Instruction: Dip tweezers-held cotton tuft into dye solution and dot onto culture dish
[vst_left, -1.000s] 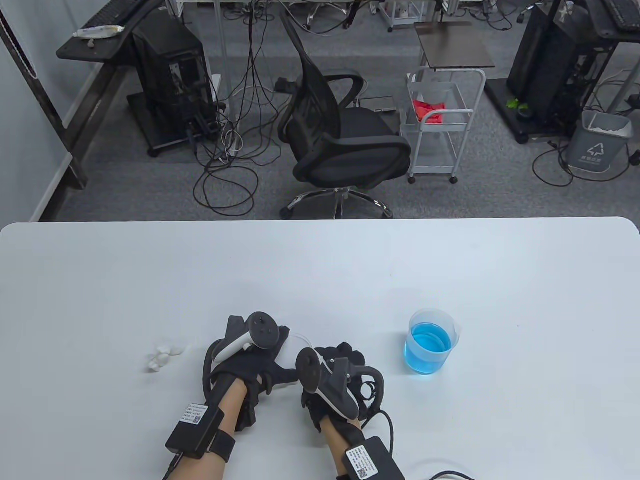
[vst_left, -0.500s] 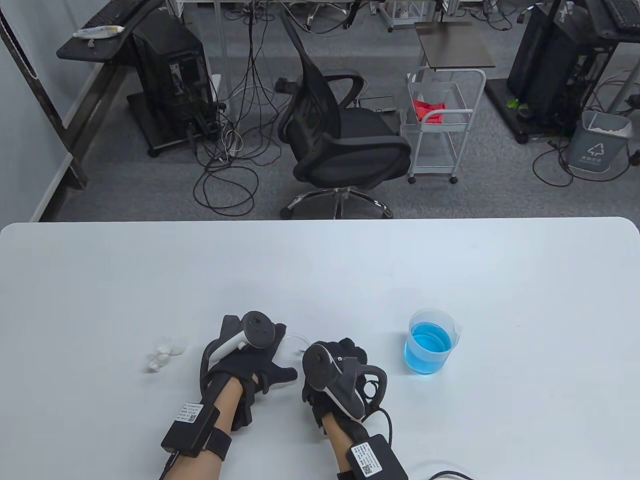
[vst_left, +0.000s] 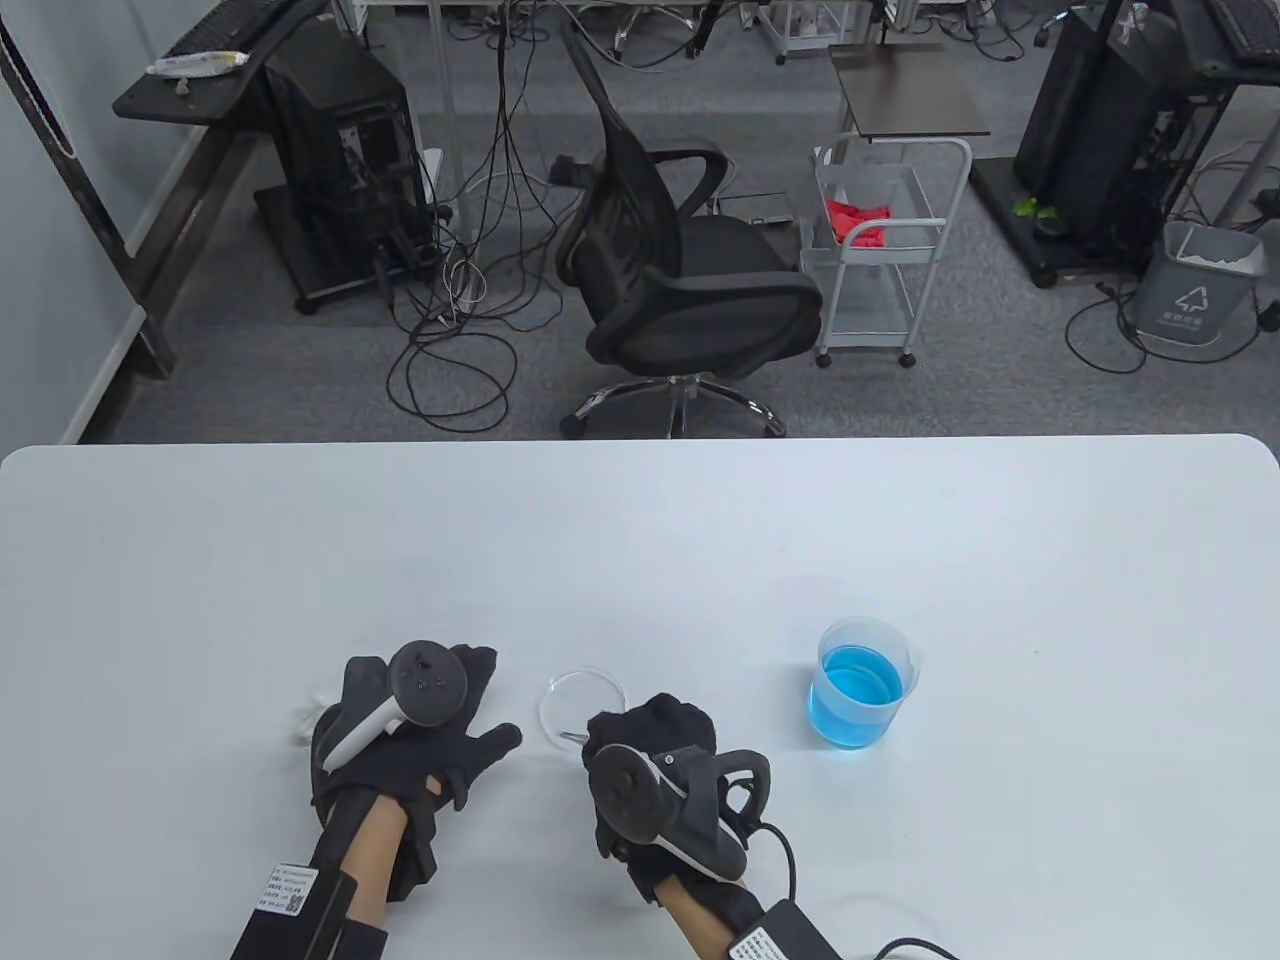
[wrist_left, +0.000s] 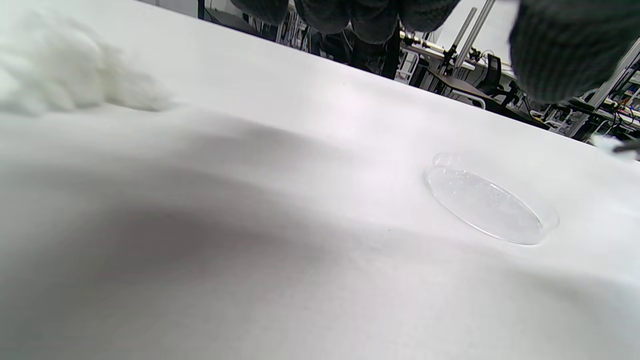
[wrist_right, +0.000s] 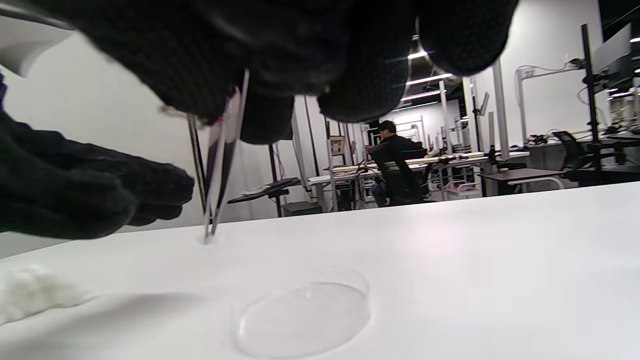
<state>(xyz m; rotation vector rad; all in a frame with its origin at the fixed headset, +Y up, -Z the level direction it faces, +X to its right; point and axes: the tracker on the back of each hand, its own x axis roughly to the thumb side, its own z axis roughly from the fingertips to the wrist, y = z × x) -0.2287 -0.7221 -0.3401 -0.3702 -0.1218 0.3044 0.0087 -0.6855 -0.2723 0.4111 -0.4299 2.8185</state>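
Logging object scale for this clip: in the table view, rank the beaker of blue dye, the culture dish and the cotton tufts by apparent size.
1. Beaker of blue dye
2. Culture dish, slightly smaller
3. Cotton tufts: unsure, since the left hand covers most of them.

Cotton (vst_left: 305, 722) left, dish (vst_left: 583, 705) centre, beaker (vst_left: 863, 683) right, on table (vst_left: 640, 540)

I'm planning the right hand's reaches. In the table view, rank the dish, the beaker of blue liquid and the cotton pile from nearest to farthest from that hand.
Measured from the right hand in the table view:
1. Dish: just ahead of the fingers, slightly to the left.
2. Beaker of blue liquid: off to the right.
3. Cotton pile: farthest, beyond the left hand, which partly covers it.
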